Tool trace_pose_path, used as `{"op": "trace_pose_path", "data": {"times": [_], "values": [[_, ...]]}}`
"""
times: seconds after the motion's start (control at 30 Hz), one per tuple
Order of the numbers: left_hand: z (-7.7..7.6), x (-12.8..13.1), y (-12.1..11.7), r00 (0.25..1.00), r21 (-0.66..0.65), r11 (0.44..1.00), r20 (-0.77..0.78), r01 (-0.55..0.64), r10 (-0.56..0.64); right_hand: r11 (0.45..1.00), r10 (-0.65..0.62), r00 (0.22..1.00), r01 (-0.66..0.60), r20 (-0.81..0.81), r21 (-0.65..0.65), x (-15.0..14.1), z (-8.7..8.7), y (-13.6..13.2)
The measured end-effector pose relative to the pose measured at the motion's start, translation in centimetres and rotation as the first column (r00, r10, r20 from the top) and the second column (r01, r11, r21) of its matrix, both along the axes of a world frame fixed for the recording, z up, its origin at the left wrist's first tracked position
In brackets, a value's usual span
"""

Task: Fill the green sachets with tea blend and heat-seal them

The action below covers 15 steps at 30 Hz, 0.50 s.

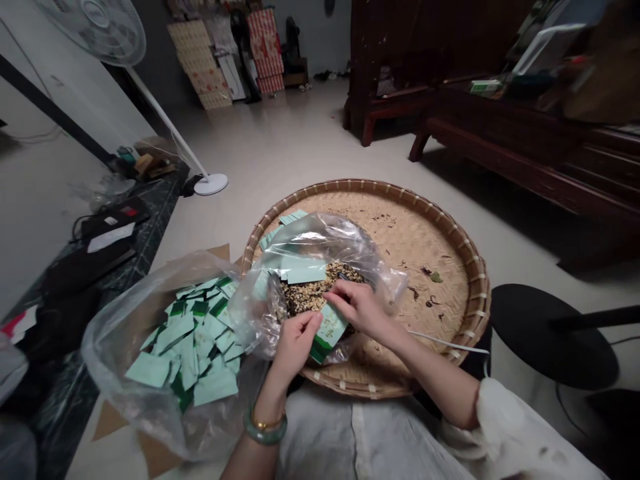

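Between my two hands is a small light-green and dark-green paper packet (330,328), tilted over the near edge of a clear plastic bag. My left hand (296,341) pinches its left edge between thumb and fingers. At the packet's top edge, my right hand (361,307) is closed with the fingertips together. A small dark tip (343,276) shows by the right knuckles; I cannot make out what it belongs to. Inside the open clear bag (325,230) lies a loose dark and tan grain-like mix (306,297), with several flat green packets (306,270) on top.
The bag sits in a round woven bamboo tray (425,230) with dried scraps. At left, another plastic bag (107,347) holds many green packets (200,347). A white fan base (211,184), black round base (545,333) and dark wooden furniture (500,147) stand around.
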<state>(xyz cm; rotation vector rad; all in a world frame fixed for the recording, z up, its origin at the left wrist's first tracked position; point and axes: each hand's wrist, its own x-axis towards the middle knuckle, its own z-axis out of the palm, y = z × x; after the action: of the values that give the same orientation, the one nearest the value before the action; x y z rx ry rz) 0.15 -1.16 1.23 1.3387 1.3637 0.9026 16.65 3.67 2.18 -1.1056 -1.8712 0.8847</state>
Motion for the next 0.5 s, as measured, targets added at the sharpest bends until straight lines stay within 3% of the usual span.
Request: {"op": "trace_pose_path", "data": {"times": [0.1,0.17,0.2,0.27,0.3,0.33,0.4,0.5], "values": [[-0.3,-0.4,-0.2,0.998,-0.004,1.0,0.058,-0.017,0.017,0.995,0.007,0.995,-0.018,-0.104,-0.103,-0.4,-0.5,0.4],[-0.5,-0.9,-0.3,0.965,0.022,0.982,0.188,-0.188,0.181,0.969,0.012,0.985,-0.054,-0.171,-0.241,-0.4,-0.7,1.1],[-0.4,-1.1,-0.3,0.904,0.041,0.943,0.301,-0.332,0.305,0.959,0.008,0.986,-0.055,-0.166,-0.277,-0.5,-0.9,1.7],[-0.1,-1.6,-0.2,0.646,0.039,0.772,0.574,-0.635,0.503,0.974,0.011,0.999,-0.021,-0.045,-0.228,-0.9,-1.3,2.8],[0.3,-1.8,-0.1,0.511,0.029,0.683,0.686,-0.73,0.518,0.989,0.013,0.998,-0.004,0.058,-0.147,-1.2,-1.6,3.4],[0.6,-2.0,-0.1,0.425,0.03,0.623,0.756,-0.782,0.497,0.999,0.017,0.985,-0.009,0.174,-0.048,-1.7,-1.9,4.0],[1.2,-2.0,0.0,0.379,0.035,0.62,0.818,-0.783,0.432,0.993,0.02,0.934,-0.058,0.358,0.098,-3.0,-2.6,5.1],[1.3,-1.9,0.0,0.427,0.053,0.68,0.814,-0.731,0.395,0.983,0.052,0.866,-0.132,0.498,0.128,-4.7,-3.6,6.5]]}}
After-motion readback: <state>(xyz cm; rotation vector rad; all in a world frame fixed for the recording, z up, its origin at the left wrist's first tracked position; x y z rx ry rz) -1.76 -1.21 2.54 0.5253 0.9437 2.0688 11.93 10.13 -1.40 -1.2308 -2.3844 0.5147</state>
